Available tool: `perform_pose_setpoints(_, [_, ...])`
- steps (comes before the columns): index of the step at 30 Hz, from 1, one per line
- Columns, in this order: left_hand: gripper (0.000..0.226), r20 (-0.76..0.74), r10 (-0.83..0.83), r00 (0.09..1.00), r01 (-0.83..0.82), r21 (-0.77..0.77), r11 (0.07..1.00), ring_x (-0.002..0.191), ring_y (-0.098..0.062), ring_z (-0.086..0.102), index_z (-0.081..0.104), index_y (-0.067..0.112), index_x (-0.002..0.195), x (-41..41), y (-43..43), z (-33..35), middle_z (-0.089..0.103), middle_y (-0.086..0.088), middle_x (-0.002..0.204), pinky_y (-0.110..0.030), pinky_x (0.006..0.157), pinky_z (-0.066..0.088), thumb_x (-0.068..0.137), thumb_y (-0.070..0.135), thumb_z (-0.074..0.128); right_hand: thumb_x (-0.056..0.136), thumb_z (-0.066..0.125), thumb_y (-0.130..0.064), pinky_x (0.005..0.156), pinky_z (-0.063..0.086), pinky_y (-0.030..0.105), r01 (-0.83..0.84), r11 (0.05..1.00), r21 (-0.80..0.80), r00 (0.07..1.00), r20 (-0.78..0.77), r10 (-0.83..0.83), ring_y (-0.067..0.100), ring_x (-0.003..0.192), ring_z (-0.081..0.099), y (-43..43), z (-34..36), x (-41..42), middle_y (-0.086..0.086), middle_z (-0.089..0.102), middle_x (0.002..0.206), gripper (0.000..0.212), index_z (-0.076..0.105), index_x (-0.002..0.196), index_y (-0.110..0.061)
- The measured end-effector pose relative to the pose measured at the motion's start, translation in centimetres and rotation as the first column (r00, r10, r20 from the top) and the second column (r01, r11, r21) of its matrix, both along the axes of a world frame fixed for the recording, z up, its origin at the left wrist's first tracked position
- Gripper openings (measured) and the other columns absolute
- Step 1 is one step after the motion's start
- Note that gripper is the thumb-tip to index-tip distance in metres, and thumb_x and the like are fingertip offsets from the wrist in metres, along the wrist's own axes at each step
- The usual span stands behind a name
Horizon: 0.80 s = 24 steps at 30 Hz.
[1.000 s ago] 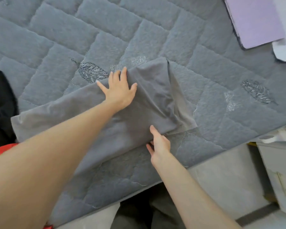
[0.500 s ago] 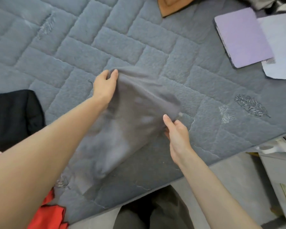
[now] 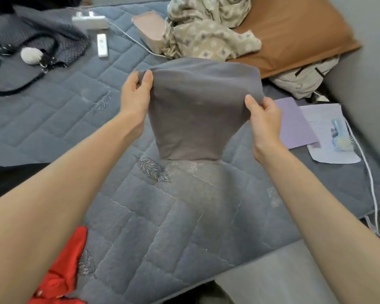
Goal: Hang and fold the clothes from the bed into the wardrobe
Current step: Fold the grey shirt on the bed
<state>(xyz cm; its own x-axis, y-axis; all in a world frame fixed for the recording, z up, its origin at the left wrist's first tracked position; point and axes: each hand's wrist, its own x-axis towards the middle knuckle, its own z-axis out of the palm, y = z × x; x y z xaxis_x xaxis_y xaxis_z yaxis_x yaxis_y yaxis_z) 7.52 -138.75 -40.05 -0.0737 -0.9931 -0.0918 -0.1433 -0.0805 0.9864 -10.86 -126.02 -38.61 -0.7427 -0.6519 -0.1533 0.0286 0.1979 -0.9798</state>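
A folded grey garment [image 3: 198, 110] hangs in the air above the grey quilted bed [image 3: 53, 119]. My left hand [image 3: 135, 95] pinches its upper left corner. My right hand [image 3: 264, 119] grips its right edge, a little lower. The garment's bottom edge hangs free just above the quilt. A red garment [image 3: 62, 275] lies at the bed's near left edge, and a black garment [image 3: 7, 178] lies at the far left, partly behind my left forearm.
A brown pillow [image 3: 294, 34], a patterned beige cloth [image 3: 206, 29] and a pale bundle [image 3: 303, 77] lie at the bed's head. A dark bag with a pompom [image 3: 33, 51], a white remote [image 3: 102, 45], a purple notebook [image 3: 294, 126], papers and a white cable [image 3: 369, 172] also lie on the bed.
Both hands took hold of the grey garment and lifted it off the quilt into the air. The view tilted up, showing the head of the bed.
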Motion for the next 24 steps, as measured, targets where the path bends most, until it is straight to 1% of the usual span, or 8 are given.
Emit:
perform_pose_setpoints(4, [0.027, -0.017, -0.030, 0.999, 0.031, 0.018, 0.999, 0.075, -0.008, 0.035, 0.041, 0.020, 0.073, -0.5, 2.1, 0.2, 0.038, 0.004, 0.076, -0.025, 0.073, 0.032, 0.098, 0.026, 0.048, 0.095, 0.055, -0.025, 0.056, 0.039, 0.013, 0.008, 0.999, 0.045, 1.000, -0.028, -0.006, -0.006, 0.055, 0.047, 1.8, -0.3, -0.9, -0.010, 0.052, 0.070, 0.018, 0.053, 0.079, -0.017])
perform_pose_setpoints(8, [0.027, 0.128, -0.065, 0.990, 0.057, 0.062, 0.996, 0.060, -0.004, 0.030, 0.038, 0.019, 0.068, 0.9, 6.4, -4.0, 0.032, 0.002, 0.068, -0.020, 0.057, 0.025, 0.092, 0.017, 0.053, 0.096, 0.054, -0.024, 0.052, 0.035, 0.009, -0.022, 0.979, 0.203, 1.000, -0.018, 0.026, -0.007, 0.054, 0.045, 6.2, -5.0, -0.7, -0.008, 0.050, 0.070, 0.026, 0.048, 0.071, -0.018])
perform_pose_setpoints(10, [0.018, 0.245, -0.109, 0.963, 0.065, 0.181, 0.981, 0.060, -0.009, 0.029, 0.044, 0.014, 0.072, 2.7, 9.4, -7.5, 0.033, -0.001, 0.066, -0.020, 0.049, 0.023, 0.087, 0.018, 0.054, 0.095, 0.053, -0.022, 0.062, 0.038, 0.019, -0.115, 0.928, 0.355, 0.993, 0.057, 0.102, 0.006, 0.071, 0.051, 9.0, -8.6, -0.2, 0.002, 0.057, 0.083, 0.019, 0.055, 0.080, -0.011])
perform_pose_setpoints(14, [0.015, 0.387, -0.251, 0.887, 0.085, 0.398, 0.913, 0.068, -0.014, 0.035, 0.052, 0.012, 0.073, 7.3, 16.2, -14.9, 0.041, -0.007, 0.069, -0.030, 0.056, 0.024, 0.083, 0.023, 0.058, 0.092, 0.055, -0.019, 0.071, 0.041, 0.035, -0.267, 0.751, 0.604, 0.963, 0.183, 0.196, 0.025, 0.083, 0.055, 14.8, -16.0, 2.3, 0.016, 0.060, 0.090, 0.031, 0.060, 0.100, 0.011])
perform_pose_setpoints(17, [0.031, 0.483, -0.319, 0.815, 0.044, 0.497, 0.867, 0.058, -0.018, 0.033, 0.044, 0.012, 0.062, 9.7, 20.7, -18.3, 0.037, -0.004, 0.058, -0.033, 0.054, 0.025, 0.077, 0.033, 0.060, 0.090, 0.059, -0.014, 0.065, 0.037, 0.031, -0.338, 0.636, 0.693, 0.940, 0.220, 0.260, 0.021, 0.080, 0.050, 18.8, -19.7, 4.2, 0.001, 0.048, 0.082, 0.015, 0.047, 0.092, -0.006])
perform_pose_setpoints(20, [0.035, 0.536, -0.394, 0.746, -0.004, 0.596, 0.803, 0.058, -0.023, 0.039, 0.034, 0.017, 0.054, 11.2, 23.6, -21.0, 0.038, -0.001, 0.052, -0.034, 0.064, 0.031, 0.072, 0.038, 0.057, 0.090, 0.055, -0.012, 0.067, 0.041, 0.032, -0.370, 0.595, 0.713, 0.917, 0.179, 0.356, 0.020, 0.083, 0.054, 21.8, -22.3, 5.4, -0.006, 0.046, 0.092, 0.038, 0.030, 0.116, -0.026])
perform_pose_setpoints(22, [0.037, 0.568, -0.426, 0.704, -0.016, 0.613, 0.790, 0.065, -0.026, 0.046, 0.037, 0.016, 0.056, 11.7, 24.6, -22.5, 0.044, -0.003, 0.054, -0.035, 0.070, 0.034, 0.083, 0.028, 0.059, 0.089, 0.050, -0.012, 0.064, 0.040, 0.030, -0.400, 0.565, 0.722, 0.889, 0.154, 0.432, 0.020, 0.081, 0.055, 22.6, -23.2, 5.9, -0.010, 0.051, 0.091, 0.045, 0.035, 0.123, -0.039])
perform_pose_setpoints(24, [0.034, 0.589, -0.431, 0.684, -0.017, 0.604, 0.797, 0.068, -0.027, 0.047, 0.037, 0.015, 0.060, 11.7, 24.9, -23.4, 0.046, -0.003, 0.057, -0.035, 0.070, 0.034, 0.087, 0.023, 0.056, 0.090, 0.048, -0.012, 0.075, 0.044, 0.032, -0.415, 0.530, 0.740, 0.866, 0.143, 0.478, 0.022, 0.092, 0.057, 22.7, -23.8, 6.1, -0.008, 0.060, 0.104, 0.044, 0.045, 0.124, -0.041])
